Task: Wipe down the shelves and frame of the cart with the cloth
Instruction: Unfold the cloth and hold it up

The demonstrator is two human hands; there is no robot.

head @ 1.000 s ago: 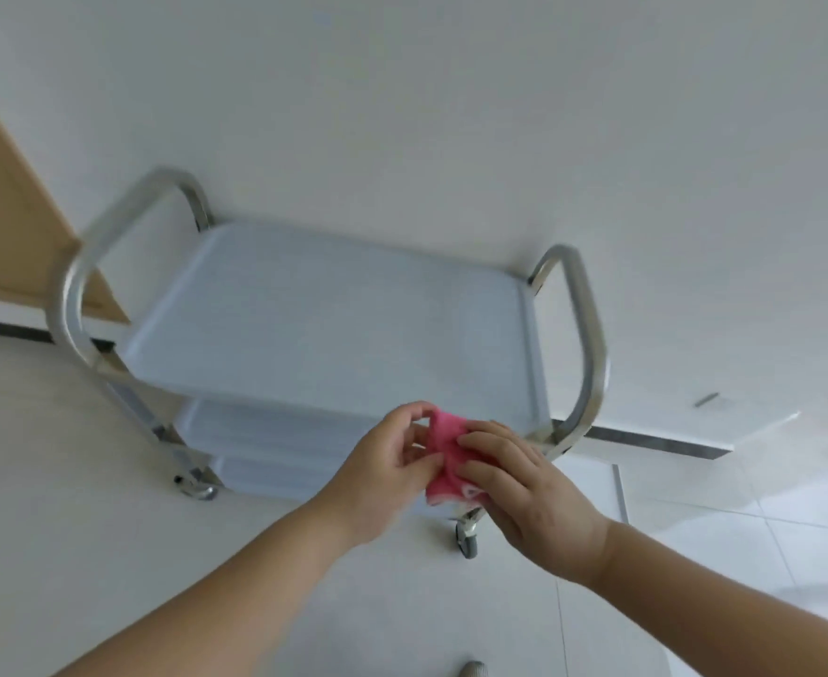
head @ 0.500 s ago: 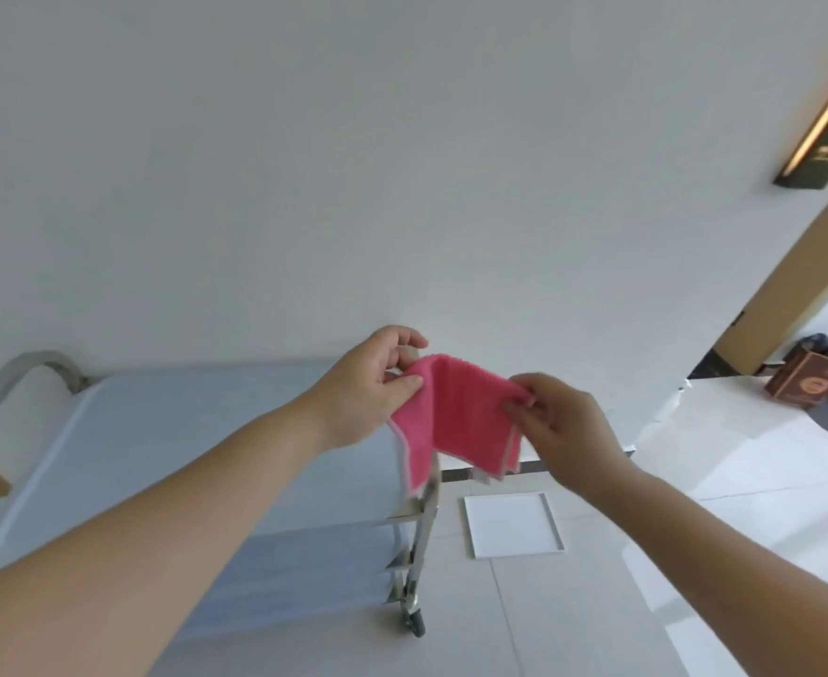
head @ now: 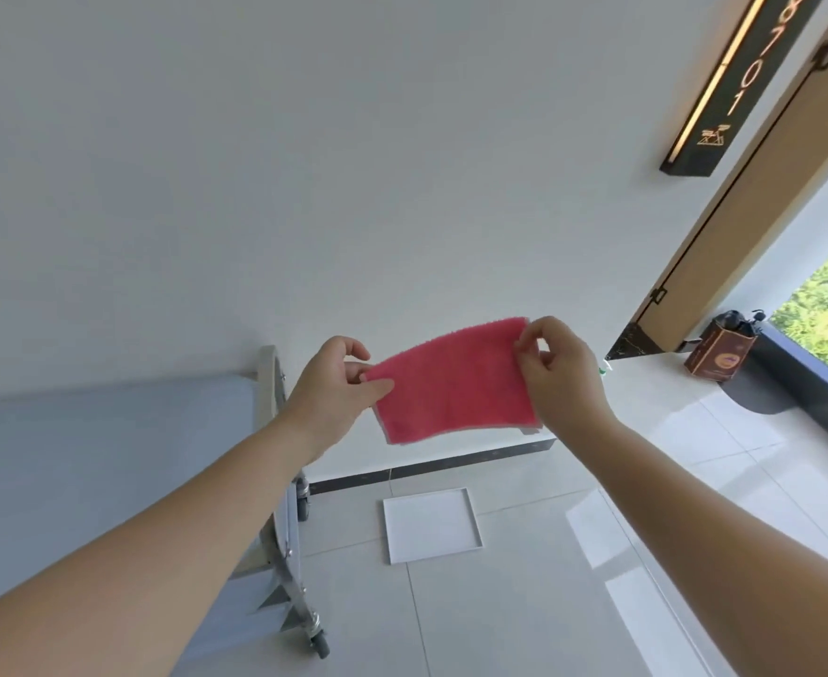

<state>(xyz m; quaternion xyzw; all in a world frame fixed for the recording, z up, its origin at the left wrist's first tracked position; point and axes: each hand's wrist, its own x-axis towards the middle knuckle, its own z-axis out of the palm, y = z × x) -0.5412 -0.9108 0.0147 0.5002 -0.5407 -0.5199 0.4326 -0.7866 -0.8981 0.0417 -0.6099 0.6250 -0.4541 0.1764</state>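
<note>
Glossy pale floor tiles (head: 524,603) meet a plain white wall (head: 304,163) along a dark skirting strip (head: 431,466), and a tan door frame (head: 744,227) rises at the right beside a window with green foliage outside. High on the wall hangs a dark sign (head: 739,80) with a lit edge and numerals. Low at the left stands the cart (head: 109,456), its top shelf a smooth light grey-blue tray, its tubular metal frame (head: 268,383) curving up at the near end, a small castor (head: 319,644) under the corner; the left forearm crosses in front of much of it. Clear of the cart, held up in the air before the wall, is the pink cloth (head: 456,381), fluffy and rectangular, stretched flat. The left hand (head: 334,393) has a pinching grip on its left edge and the right hand (head: 561,378) pinches its upper right corner, other fingers curled loosely. A flat white square tray (head: 431,532) lies on the floor beyond, and a brown paper bag (head: 717,354) sits by the window.
</note>
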